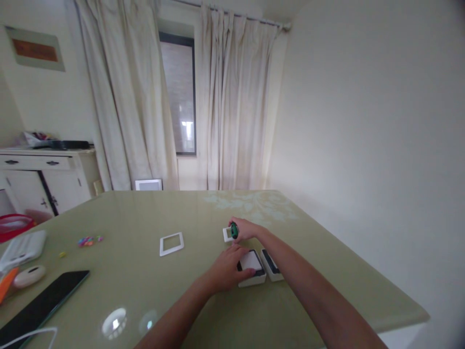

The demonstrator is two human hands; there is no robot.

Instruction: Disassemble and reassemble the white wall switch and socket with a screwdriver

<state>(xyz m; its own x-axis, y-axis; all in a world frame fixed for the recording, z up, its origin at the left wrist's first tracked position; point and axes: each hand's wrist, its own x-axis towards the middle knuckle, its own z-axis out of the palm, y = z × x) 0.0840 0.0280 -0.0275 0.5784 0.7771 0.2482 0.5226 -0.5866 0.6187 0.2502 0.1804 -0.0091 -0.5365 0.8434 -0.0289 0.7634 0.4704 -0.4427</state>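
My left hand (228, 268) rests on the near left edge of a white square box with a dark rim (252, 268), its fingers curled over the side. A second similar box (271, 265) stands right beside it. My right hand (244, 229) reaches farther out and is closed around a small green-handled tool (234, 230), which I take for a screwdriver. Its tip is at a small white square piece (227, 235) on the green table (152, 286). A white square frame (171, 243) lies apart to the left.
On the table's left lie a dark tablet (41, 305), a white oval object (29, 275), a white ribbed device (22, 247) and small coloured bits (89, 240). A white cabinet (47, 177), curtains and a window are behind. A wall runs along the right.
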